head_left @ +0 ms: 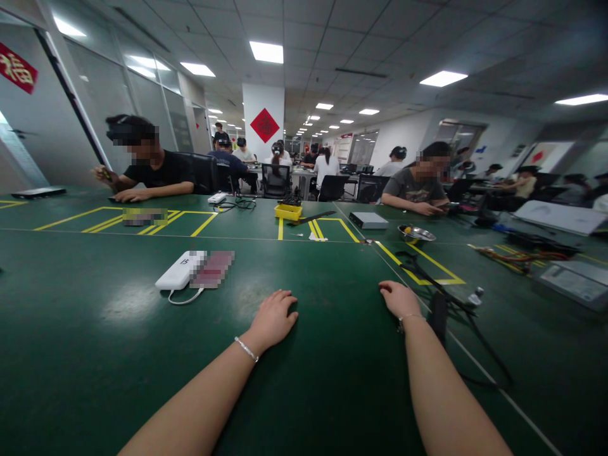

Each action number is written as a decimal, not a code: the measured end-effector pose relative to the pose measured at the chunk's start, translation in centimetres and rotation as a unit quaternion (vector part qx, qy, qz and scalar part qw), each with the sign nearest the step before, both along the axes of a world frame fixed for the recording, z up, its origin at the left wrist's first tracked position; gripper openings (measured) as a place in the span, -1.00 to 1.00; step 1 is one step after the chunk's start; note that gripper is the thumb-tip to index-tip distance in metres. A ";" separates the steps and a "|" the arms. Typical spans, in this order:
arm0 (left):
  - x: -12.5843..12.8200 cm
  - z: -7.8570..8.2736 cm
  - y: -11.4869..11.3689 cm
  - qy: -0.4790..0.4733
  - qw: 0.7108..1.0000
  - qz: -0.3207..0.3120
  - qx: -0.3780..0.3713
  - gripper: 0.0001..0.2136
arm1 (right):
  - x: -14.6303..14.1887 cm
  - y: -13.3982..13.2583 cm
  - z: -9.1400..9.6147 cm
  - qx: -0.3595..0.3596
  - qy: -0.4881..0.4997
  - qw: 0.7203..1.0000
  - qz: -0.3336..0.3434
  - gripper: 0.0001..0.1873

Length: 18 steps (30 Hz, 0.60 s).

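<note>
The white rectangular plastic power bank (179,271), left of centre towards the green table's near edge, bears "15". A red wall banner (18,68) shows a gold "福". The red diamond sign (265,125) on the white pillar is too small to read.

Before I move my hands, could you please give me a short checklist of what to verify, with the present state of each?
1. Left hand flat on the table, empty: ok.
2. Right hand, fingers curled, nothing seen in it: ok.
3. White power bank lies apart from the left hand, bare table between: ok.
4. Black cable runs close beside the right hand, may snag: not ok.
5. Power bank's charge level: cannot tell.
</note>
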<state>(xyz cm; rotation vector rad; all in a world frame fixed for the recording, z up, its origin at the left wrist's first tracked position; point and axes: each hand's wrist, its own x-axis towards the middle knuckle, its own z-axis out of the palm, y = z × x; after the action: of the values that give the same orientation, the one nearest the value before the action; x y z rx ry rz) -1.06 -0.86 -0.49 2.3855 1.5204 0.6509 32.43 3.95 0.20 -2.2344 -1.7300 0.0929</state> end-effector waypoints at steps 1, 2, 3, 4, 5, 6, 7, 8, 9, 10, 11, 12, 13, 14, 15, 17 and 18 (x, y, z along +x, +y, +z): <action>0.0 0.0 0.0 0.004 1.000 0.001 0.002 -0.66 | 0.0 0.0 0.0 0.005 0.017 1.000 -0.004 -0.72; 0.0 -0.1 0.0 0.007 1.000 0.001 0.004 -0.66 | -0.1 0.0 -0.1 0.009 0.033 0.999 -0.009 -0.72; 0.0 -0.2 0.1 0.008 1.000 0.001 0.005 -0.67 | -0.1 0.0 -0.1 0.012 0.048 0.999 -0.013 -0.72; 0.0 -0.2 0.1 0.010 1.000 0.002 0.006 -0.67 | -0.1 0.0 -0.2 0.014 0.060 0.998 -0.019 -0.72; 0.0 -0.3 0.1 0.010 1.000 0.002 0.007 -0.67 | -0.2 0.0 -0.2 0.016 0.068 0.997 -0.025 -0.72; 0.0 -0.4 0.1 0.010 1.000 0.002 0.008 -0.67 | -0.2 0.0 -0.2 0.019 0.073 0.997 -0.031 -0.71; -0.1 -0.4 0.1 0.010 1.000 0.003 0.008 -0.67 | -0.2 0.0 -0.2 0.020 0.074 0.996 -0.038 -0.71; -0.1 -0.5 0.2 0.009 1.000 0.003 0.007 -0.68 | -0.3 0.0 -0.2 0.022 0.073 0.996 -0.045 -0.71; 0.0 -0.4 0.1 0.008 1.000 0.003 0.006 -0.68 | -0.4 -0.1 -0.1 0.023 0.070 0.996 -0.054 -0.71; 0.0 -0.4 0.1 0.006 1.000 0.004 0.005 -0.68 | -0.6 -0.1 0.0 0.024 0.067 0.996 -0.062 -0.71; 0.0 -0.2 0.1 0.003 1.000 0.005 0.004 -0.69 | -0.9 -0.1 0.2 0.028 0.065 0.995 -0.067 -0.72; 0.0 -0.1 0.0 -0.001 1.000 0.007 0.004 -0.70 | -1.4 -0.2 0.5 0.035 0.064 0.995 -0.067 -0.72; 0.1 0.1 -0.1 -0.009 1.000 0.009 0.006 -0.71 | -2.0 -0.2 0.9 0.045 0.064 0.995 -0.058 -0.73; 0.2 0.3 -0.1 -0.020 1.000 0.013 0.008 -0.72 | -2.9 -0.3 1.3 0.059 0.064 0.996 -0.036 -0.74; 0.3 0.5 -0.2 -0.035 0.999 0.017 0.011 -0.72 | -4.0 -0.5 1.7 0.075 0.063 0.995 0.002 -0.75; 0.5 0.7 -0.3 -0.080 0.996 0.027 0.007 -0.71 | -6.9 -0.9 2.4 0.101 0.051 0.987 0.117 -0.77; 0.6 0.8 -0.3 -0.110 0.993 0.030 -0.005 -0.70 | -8.5 -1.2 2.7 0.102 0.039 0.977 0.182 -0.77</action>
<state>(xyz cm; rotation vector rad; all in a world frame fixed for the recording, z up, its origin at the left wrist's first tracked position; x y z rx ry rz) -0.48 -1.13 0.34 2.1843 1.5010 0.8852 23.92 2.71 2.89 -1.7312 -1.9869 0.0779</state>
